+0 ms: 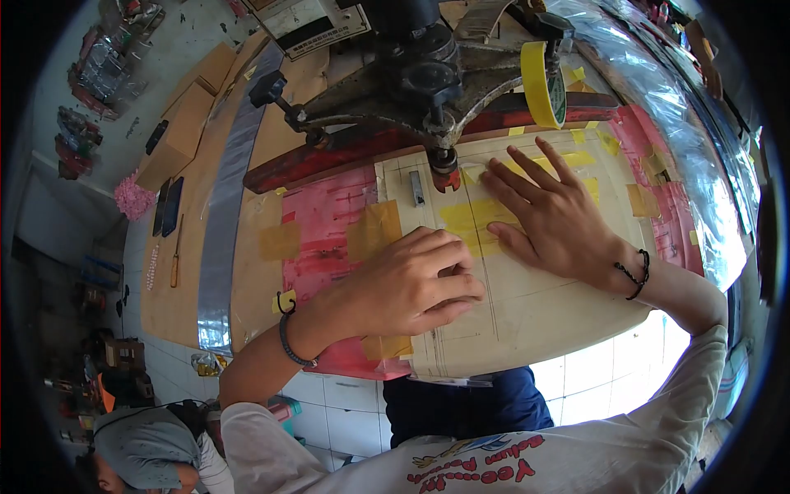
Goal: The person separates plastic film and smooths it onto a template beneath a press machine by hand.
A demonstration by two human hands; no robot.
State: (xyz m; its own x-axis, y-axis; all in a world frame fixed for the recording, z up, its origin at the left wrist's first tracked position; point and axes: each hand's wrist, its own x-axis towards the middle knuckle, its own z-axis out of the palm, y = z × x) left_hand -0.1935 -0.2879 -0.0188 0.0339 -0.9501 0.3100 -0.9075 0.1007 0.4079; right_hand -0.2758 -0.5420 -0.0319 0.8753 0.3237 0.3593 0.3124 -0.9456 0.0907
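My right hand (547,214) lies flat with its fingers spread on a pale board (527,321) marked with pencil lines. Strips of yellow tape (457,218) run under and beside its fingertips. My left hand (415,284) is over the board's left part, its fingers curled in towards the thumb. Anything between those fingers is too small or hidden to make out. A small metal block (416,188) rests on the board above my left hand. Close by, a red-tipped machine part (445,177) points down at the board.
A dark metal machine frame (403,86) spans the far side, with a yellow tape roll (539,86) hanging on it. Red sheeting (321,222) lies left of the board. Further left are phones (169,206) and a wooden-handled tool (176,259). Another person (148,449) is at lower left.
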